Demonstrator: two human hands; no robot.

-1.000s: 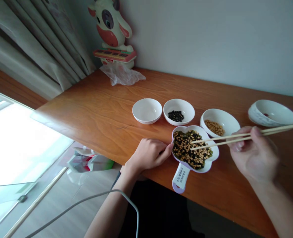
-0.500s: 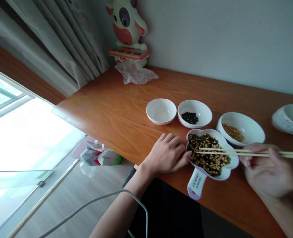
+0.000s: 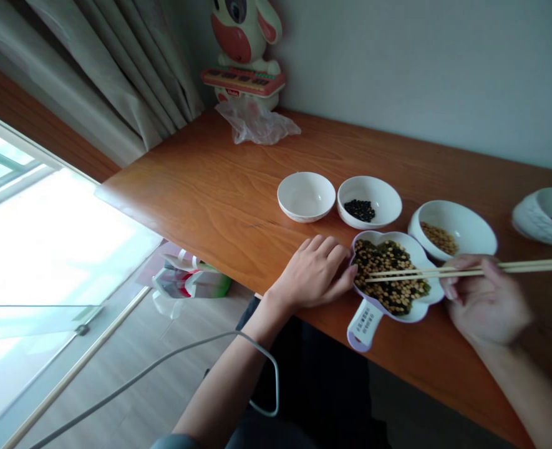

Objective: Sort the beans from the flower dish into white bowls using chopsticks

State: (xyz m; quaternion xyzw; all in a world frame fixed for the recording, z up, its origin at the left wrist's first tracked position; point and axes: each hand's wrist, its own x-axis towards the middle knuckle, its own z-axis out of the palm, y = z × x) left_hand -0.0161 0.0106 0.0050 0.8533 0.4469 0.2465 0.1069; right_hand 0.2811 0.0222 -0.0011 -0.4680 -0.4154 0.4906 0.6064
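Note:
A white flower-shaped dish (image 3: 437, 292) with a lilac rim and a short labelled handle holds mixed yellow beans, black beans and small green beans. My left hand (image 3: 315, 271) rests on the table at the dish's left side, its thumb and fingers closed at the rim. My right hand (image 3: 491, 299) grips a pair of chopsticks (image 3: 463, 272), with their tips down among the beans. Behind the dish stand a white bowl with black beans (image 3: 379, 193) and another with yellow beans (image 3: 476, 227).
A bare white bowl (image 3: 306, 196) stands left of the black-bean bowl. At far right is a bowl (image 3: 532, 221) with something dark inside. A plastic bag (image 3: 259, 121) lies before a cow-shaped toy keyboard (image 3: 242, 78). A grey cable (image 3: 163, 362) crosses near my left forearm.
The view has tilted slightly, shifting the table's contents upward in the picture. The chopstick tips have moved a little left and lower within the dish. My left hand stays at the rim.

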